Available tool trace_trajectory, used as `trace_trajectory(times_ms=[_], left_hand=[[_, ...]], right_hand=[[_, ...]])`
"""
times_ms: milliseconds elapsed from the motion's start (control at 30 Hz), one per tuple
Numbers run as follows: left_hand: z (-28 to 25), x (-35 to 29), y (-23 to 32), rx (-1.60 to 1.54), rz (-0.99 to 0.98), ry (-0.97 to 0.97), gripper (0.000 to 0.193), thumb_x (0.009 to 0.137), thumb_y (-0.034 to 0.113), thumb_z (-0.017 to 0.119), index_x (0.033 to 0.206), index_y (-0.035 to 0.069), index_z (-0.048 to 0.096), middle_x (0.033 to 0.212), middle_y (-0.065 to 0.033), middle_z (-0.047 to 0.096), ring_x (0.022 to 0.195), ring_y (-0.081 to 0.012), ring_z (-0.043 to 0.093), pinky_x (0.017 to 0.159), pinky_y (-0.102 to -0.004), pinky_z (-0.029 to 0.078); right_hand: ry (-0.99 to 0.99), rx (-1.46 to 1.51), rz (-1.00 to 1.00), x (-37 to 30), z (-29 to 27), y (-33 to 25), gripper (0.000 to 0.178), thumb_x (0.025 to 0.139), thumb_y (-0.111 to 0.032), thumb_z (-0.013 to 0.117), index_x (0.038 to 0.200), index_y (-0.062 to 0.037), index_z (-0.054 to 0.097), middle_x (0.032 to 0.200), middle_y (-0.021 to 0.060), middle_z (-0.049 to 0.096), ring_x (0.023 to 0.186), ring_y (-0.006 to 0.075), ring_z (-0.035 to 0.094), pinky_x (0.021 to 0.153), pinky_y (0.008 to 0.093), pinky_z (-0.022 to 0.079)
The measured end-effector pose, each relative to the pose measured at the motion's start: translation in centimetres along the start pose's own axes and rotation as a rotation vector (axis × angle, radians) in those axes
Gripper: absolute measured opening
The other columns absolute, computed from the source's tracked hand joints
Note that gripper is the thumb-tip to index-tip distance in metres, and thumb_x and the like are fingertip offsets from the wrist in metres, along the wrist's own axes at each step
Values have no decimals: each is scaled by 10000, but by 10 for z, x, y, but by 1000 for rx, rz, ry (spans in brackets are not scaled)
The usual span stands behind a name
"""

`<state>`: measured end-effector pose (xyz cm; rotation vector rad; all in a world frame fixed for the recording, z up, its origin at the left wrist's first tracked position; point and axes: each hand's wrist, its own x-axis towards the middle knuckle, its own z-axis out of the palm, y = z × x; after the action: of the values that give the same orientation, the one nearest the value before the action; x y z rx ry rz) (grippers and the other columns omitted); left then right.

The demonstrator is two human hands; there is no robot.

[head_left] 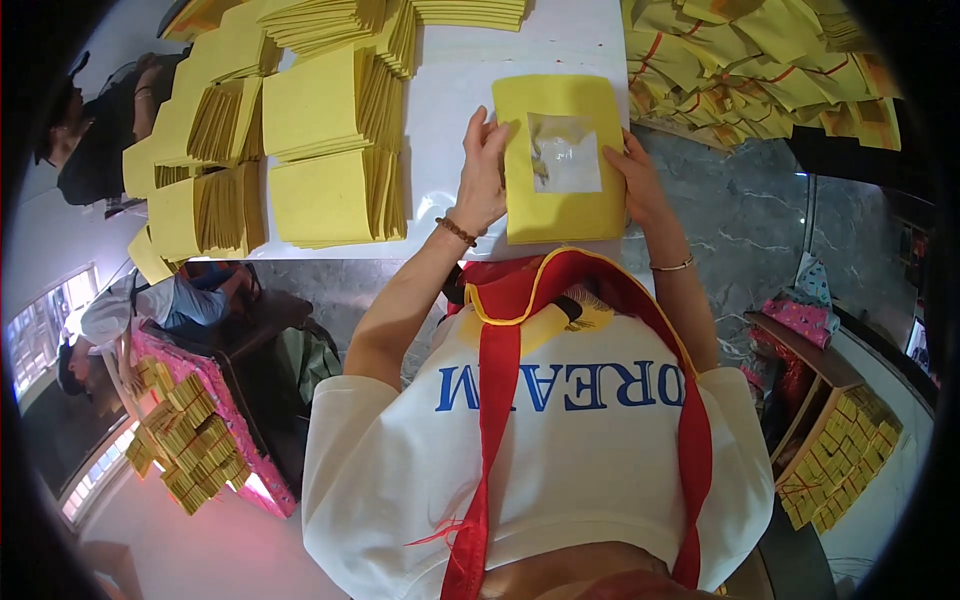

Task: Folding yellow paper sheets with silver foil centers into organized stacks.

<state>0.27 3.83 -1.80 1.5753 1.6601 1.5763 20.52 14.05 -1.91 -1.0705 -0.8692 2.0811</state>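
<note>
A yellow paper sheet or stack of sheets (pixel 560 218) lies upright before me at the white table's front edge. Near its middle is a pale, shiny rectangular patch (pixel 565 155), perhaps a clear packet; I cannot make out which. My left hand (pixel 484 168) grips the paper's left edge, thumb against it and fingers curved behind. On the opposite edge, my right hand (pixel 635 178) holds the paper with its thumb on the front face; the other fingers are mostly hidden.
Folded yellow paper stacks (pixel 325 195) cover the left side of the white table (pixel 455 60). More yellow bundles (pixel 750 70) with red strips lie at the far right. A person (pixel 120 315) sits at the left beside yellow bundles (pixel 195 440) on a pink cloth.
</note>
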Motion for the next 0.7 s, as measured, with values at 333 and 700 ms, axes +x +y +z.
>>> trace_trajectory(times_ms=[333,700], left_hand=[[-6,-3,-19,514,382,-534,312,681,50,592,986,111,568,1197,-91,492,1158,-264,415,928,-413,336],[-15,-5,-23,448,268,-569,268,758,51,563,1010,132,527,1199,-52,511,1194,-224,420,985,-449,246]], right_hand=[[28,-246,-105,-9,-5,11,494,825,28,465,1301,-47,360,1168,105,504,1044,155,511,847,294,435],[-421,-1716,-911,-26,-37,-7,472,733,-89,589,1197,-133,513,1283,73,470,1223,247,414,987,431,336]])
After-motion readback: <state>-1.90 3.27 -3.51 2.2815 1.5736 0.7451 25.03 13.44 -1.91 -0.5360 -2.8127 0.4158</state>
